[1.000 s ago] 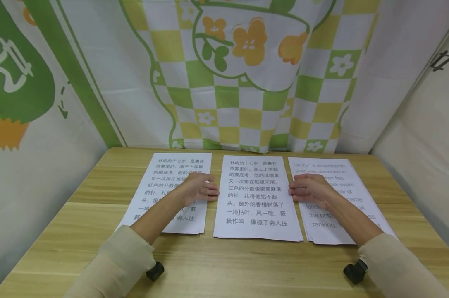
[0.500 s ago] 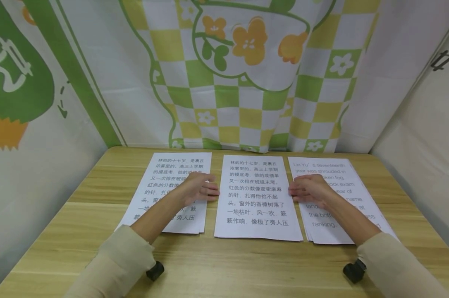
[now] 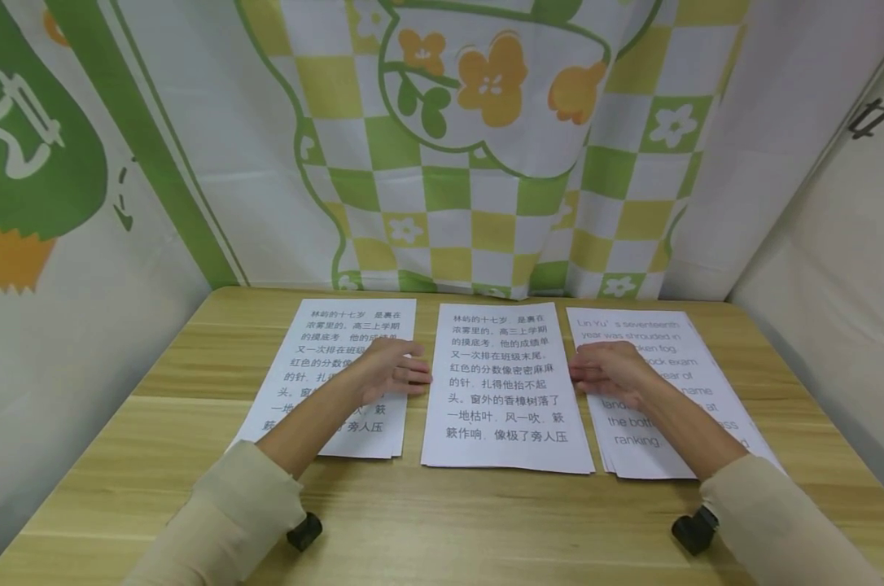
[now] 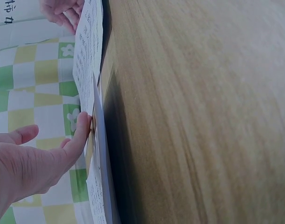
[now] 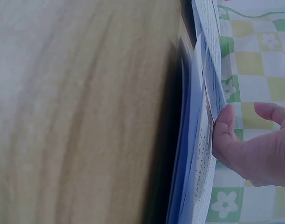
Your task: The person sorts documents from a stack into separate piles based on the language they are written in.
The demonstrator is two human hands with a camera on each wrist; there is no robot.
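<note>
Three piles of printed paper lie side by side on a wooden table. The middle pile (image 3: pixel 501 391) carries Chinese text and sits between my two hands. My left hand (image 3: pixel 391 370) reaches over the left pile (image 3: pixel 339 325), also in Chinese, its fingertips at the middle pile's left edge. Over the right pile (image 3: pixel 632 321), printed in English, extends my right hand (image 3: pixel 614 374), fingertips at the middle pile's right edge. In the left wrist view, the left thumb stands away from the paper. The right wrist view shows the right fingers (image 5: pixel 224 130) against a sheet edge, thumb apart.
The wooden table (image 3: pixel 442 529) extends in front of the piles. Behind it hangs a green, yellow and white checked curtain (image 3: pixel 471 220) with flowers. Pale printed cloth walls stand at left and right. A small black device (image 3: pixel 694 529) sits by the right sleeve, another (image 3: pixel 305 531) by the left.
Both hands stay almost in place beside the middle pile. The top sheet's right side shifts very slightly between the fingers.
</note>
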